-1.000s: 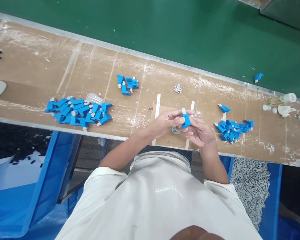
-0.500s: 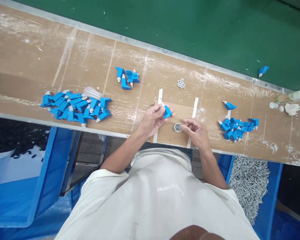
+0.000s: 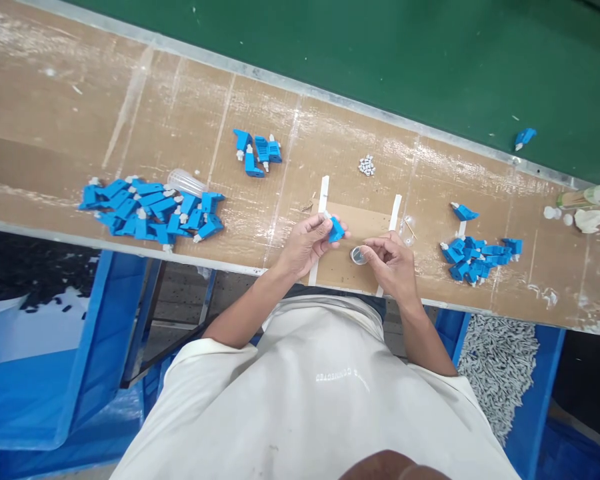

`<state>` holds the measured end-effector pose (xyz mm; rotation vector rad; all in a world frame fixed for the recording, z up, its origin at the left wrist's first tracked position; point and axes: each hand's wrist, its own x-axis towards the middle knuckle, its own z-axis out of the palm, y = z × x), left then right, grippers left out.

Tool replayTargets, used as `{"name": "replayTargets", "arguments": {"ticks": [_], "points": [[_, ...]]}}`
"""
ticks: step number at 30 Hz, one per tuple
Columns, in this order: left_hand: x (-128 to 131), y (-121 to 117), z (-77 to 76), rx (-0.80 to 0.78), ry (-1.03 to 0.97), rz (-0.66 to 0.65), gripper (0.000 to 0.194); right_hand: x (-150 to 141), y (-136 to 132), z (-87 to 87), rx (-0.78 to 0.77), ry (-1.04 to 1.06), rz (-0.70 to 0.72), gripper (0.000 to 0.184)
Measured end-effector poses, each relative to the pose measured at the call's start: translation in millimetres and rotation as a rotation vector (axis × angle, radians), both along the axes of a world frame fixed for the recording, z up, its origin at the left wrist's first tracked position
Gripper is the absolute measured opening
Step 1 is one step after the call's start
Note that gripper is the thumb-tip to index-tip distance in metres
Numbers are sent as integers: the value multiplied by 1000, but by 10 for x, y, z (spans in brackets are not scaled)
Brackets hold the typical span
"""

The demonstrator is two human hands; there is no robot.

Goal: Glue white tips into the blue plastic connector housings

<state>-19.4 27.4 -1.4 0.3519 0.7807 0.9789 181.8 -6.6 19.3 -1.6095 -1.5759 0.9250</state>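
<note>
My left hand (image 3: 307,243) pinches a blue plastic part (image 3: 336,231) with a white tip, held up over the cardboard mat (image 3: 353,211). My right hand (image 3: 391,263) is closed, thumb against fingers, just right of a small round cup (image 3: 359,255) of dark grey content. A thin toothpick is in this grip, mostly hidden by the fingers. Beyond the hands lies a little heap of small white-grey pieces (image 3: 367,165). To the right of the mat, a loose toothpick (image 3: 411,228) rests by a clear scrap.
Blue parts lie in a large pile (image 3: 150,210) at left, a small group (image 3: 257,153) farther back and another pile (image 3: 480,259) at right. A toothpick jar (image 3: 587,195) lies far right. Below the bench edge stand blue bins, one holding grey pieces (image 3: 500,373).
The right hand and its toothpick have shifted slightly at the cup; less of the stick shows. The left hand keeps the blue part in nearly the same place. The view has moved slightly.
</note>
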Motion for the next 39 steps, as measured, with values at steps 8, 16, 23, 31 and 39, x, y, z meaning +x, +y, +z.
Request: {"name": "replayTargets", "arguments": {"ticks": [8, 16, 23, 31, 39], "points": [[2, -6, 38, -36, -47, 29, 38, -20, 0, 1, 119, -95, 48, 13], [-11, -13, 2, -7, -65, 24, 37, -55, 42, -54, 147, -80, 78, 11], [-56, -48, -16, 4, -40, 42, 35, 38, -79, 48, 177, -88, 185, 11], [-32, -135, 23, -41, -55, -15, 35, 139, -88, 136, 171, 38, 148, 16], [69, -251, 151, -60, -190, -218, 41, -4, -53, 351, 319, 382, -82, 12]]}}
